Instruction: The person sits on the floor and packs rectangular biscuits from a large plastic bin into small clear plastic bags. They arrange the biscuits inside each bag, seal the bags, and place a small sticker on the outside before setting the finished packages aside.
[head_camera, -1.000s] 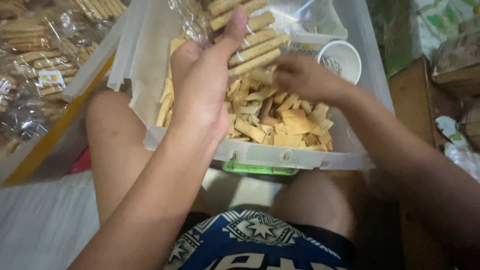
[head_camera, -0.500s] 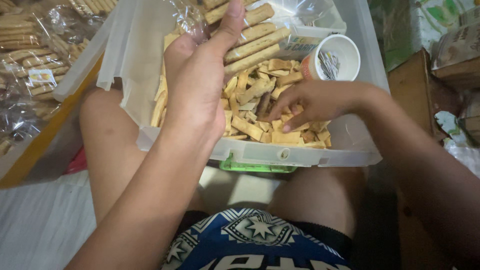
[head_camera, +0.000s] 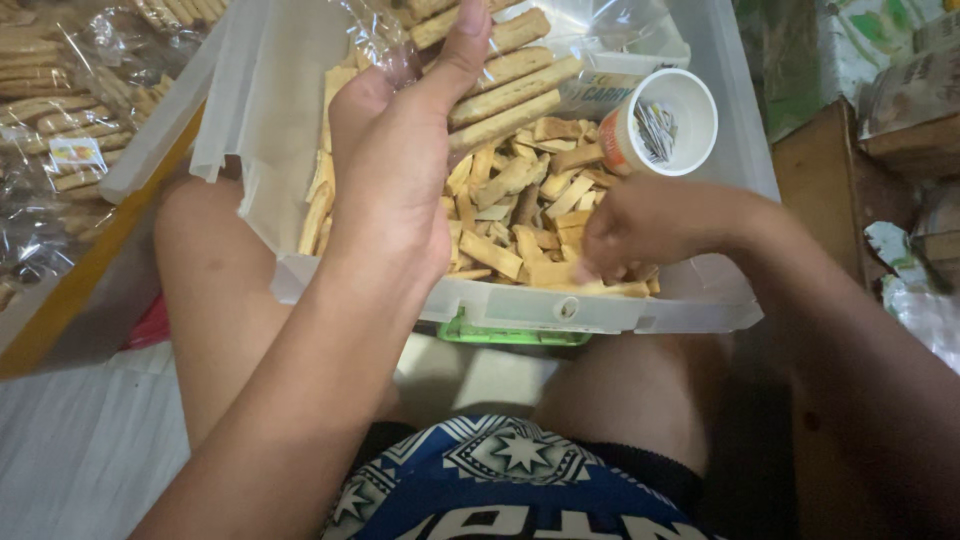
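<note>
A clear plastic tub (head_camera: 520, 310) rests on my knees, filled with tan biscuit sticks (head_camera: 510, 95) and broken pieces (head_camera: 520, 215). My left hand (head_camera: 395, 170) is raised over the tub's left side, holding a clear plastic bag (head_camera: 270, 130) with several biscuit sticks (head_camera: 318, 215) stacked inside it. Near the tub's front right corner, my right hand (head_camera: 650, 230) reaches down into the broken pieces, fingers curled among them; whether it grips one is hidden. A small white cup (head_camera: 662, 122) holding thin metal bits lies tilted in the tub.
Packed bags of biscuit sticks (head_camera: 60, 130) fill the left side behind an orange-edged board (head_camera: 70, 300). A wooden surface (head_camera: 830, 190) with wrappers stands to the right. A green item (head_camera: 500, 333) peeks from under the tub. My bare legs are below.
My right hand has pulled back from the middle of the tub toward its front right corner. The left hand and bag have stayed nearly still.
</note>
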